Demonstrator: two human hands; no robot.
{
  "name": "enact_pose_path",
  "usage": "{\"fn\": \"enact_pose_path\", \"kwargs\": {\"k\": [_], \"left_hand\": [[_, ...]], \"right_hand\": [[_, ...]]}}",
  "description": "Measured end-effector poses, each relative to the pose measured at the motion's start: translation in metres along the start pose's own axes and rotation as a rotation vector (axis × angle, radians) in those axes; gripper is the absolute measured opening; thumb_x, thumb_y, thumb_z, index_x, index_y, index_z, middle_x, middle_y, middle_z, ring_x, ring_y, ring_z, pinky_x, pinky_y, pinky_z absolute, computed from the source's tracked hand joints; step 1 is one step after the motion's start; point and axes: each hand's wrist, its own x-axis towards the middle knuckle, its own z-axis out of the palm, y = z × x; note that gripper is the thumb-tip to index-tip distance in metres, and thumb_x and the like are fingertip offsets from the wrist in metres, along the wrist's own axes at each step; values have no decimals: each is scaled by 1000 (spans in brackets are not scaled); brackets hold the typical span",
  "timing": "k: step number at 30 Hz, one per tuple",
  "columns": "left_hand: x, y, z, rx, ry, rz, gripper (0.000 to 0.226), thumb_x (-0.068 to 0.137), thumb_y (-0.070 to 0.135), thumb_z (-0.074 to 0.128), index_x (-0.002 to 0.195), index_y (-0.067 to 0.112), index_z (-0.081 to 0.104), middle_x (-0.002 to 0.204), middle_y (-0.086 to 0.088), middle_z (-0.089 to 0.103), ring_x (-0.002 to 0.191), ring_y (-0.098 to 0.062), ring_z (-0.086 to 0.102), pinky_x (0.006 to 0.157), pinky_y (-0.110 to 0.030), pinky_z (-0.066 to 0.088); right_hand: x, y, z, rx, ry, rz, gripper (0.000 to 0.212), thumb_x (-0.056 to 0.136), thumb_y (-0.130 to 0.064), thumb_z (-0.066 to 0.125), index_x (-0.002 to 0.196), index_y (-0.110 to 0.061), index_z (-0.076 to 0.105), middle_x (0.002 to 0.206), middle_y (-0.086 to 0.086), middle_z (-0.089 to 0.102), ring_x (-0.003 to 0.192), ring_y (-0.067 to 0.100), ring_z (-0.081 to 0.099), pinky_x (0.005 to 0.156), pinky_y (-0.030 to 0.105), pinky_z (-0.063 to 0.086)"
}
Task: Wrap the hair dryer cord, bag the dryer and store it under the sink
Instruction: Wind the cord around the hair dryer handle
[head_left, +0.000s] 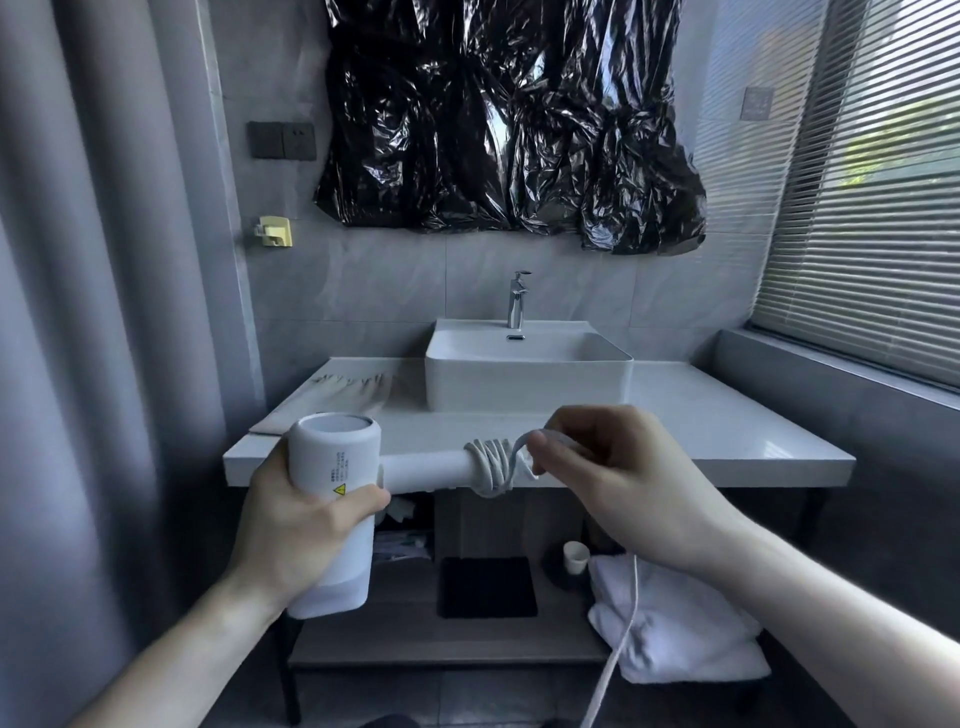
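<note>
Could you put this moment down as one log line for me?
step: wrapping cord | left hand: grips hair dryer body | right hand: pinches cord, coils on handle | bag: not seen

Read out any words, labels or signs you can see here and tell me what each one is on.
Hair dryer barrel: several lines of small grey print, too small to read.
Same barrel, below that print: yellow triangular warning sign, a symbol with no words.
No other text is readable.
</note>
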Motion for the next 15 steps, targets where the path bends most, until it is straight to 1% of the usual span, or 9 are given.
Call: {"fn": "enact_pose_path", "kwargs": {"k": [2,3,5,8,9,11,13,15], "left_hand": [[-2,-1,0,33,-33,17,47,52,21,89,95,11,72,76,-5,78,62,-17,69,58,-36,56],[-3,-1,1,39,-48,19,48,53,21,89,97,11,73,77,-7,78,62,-19,69,59,-37,56],[-5,2,2,39,-78,21,49,53,21,89,98,11,72,74,-5,77,60,-16,68,58,-36,55],[-7,6,2,50,-108,18,47,52,21,89,92,8,69,69,-2,75,57,-12,66,58,-33,53],[-8,8,2,53,-117,16,47,52,21,89,92,8,69,69,-1,75,57,-10,66,57,-31,53],[-9,10,1,51,-140,20,47,52,21,88,92,7,69,70,0,75,58,-9,67,56,-28,53],[-12,13,1,36,-170,28,45,53,19,88,92,7,69,69,0,75,58,-9,67,55,-26,54],[-15,15,0,4,-212,30,41,53,17,87,89,8,69,66,1,73,57,-9,67,54,-23,54]], "right_hand": [[7,-1,-2,0,9,-4,38,103,-37,65,76,-11,71,57,-2,45,52,5,35,50,20,29],[11,-1,-3,-5,14,-5,37,103,-36,65,75,-14,72,55,2,51,49,5,37,49,17,30],[19,1,-4,-7,32,-5,36,103,-35,66,74,-16,74,56,5,59,46,4,40,49,16,32],[29,7,-4,2,67,-2,35,103,-34,66,75,-16,77,61,-3,67,48,4,45,51,15,34],[32,10,-4,3,82,1,34,103,-34,66,75,-17,78,61,-6,67,49,3,46,52,15,35],[37,15,-3,7,102,12,34,103,-33,67,75,-17,78,54,-11,60,47,4,46,51,15,34],[41,21,-2,10,101,21,35,103,-32,67,74,-15,78,48,-12,52,45,5,43,50,15,31],[42,23,-1,5,87,14,35,103,-30,68,73,-14,77,45,-12,49,45,6,42,50,15,31]]}}
